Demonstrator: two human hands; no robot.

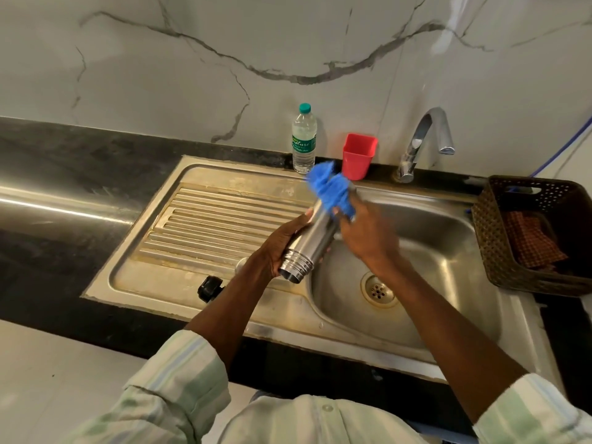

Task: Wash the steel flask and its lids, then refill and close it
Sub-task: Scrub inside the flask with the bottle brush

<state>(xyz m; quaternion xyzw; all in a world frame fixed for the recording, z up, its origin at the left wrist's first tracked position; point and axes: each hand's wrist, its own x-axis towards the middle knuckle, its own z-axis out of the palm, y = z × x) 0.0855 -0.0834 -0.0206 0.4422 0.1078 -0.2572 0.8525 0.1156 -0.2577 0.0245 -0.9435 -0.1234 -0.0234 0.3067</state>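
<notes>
Head-worn view, steeply down onto sink (448, 344)

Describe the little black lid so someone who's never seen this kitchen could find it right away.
Start at the steel sink and look to its ribbed draining board on the left. The black lid sits near the board's front edge, just left of the person's left forearm. It is the only small, dark, round thing on the pale metal; the flask is shiny steel and held above.

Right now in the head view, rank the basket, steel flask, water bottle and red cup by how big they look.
1. Basket, though it's cut off at the frame edge.
2. Steel flask, nearer the camera, so flattered.
3. Water bottle.
4. Red cup.
</notes>
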